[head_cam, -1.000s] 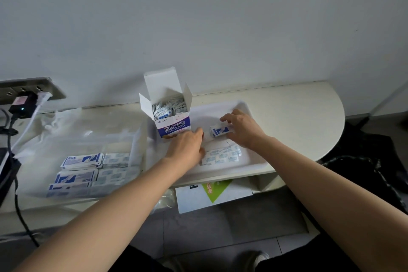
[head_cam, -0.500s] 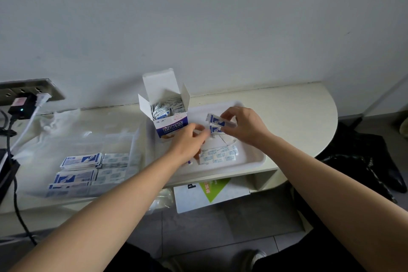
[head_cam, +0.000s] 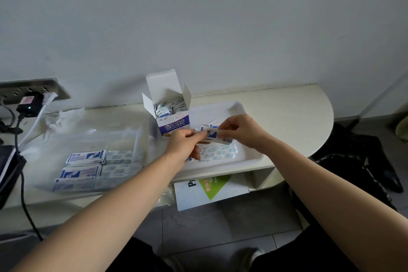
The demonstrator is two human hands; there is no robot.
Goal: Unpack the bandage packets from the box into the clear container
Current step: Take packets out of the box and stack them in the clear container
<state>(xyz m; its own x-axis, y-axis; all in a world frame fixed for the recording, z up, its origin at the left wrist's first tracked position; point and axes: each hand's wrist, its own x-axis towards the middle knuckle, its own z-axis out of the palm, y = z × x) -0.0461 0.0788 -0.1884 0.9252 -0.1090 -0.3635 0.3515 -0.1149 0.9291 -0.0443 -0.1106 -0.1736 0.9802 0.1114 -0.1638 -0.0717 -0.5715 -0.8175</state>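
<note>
Backing the box (head_cam: 174, 123) and cream shelf (head_cam: 287, 112), grey wall (head_cam: 198, 17).

Dim, cool, even light; no glare. Soft shade under the table (head_cam: 287, 112) edge below the left hand (head_cam: 182, 144). Wide-angle bowing far right of the right hand (head_cam: 246, 132). Print on bandage packets (head_cam: 217, 137) between them slightly soft.

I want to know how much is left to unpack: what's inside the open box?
The box stands with its lid up, and bandage packets fill its opening, standing on end. Its walls hide how deep the packets go and whether anything lies under them.
</note>
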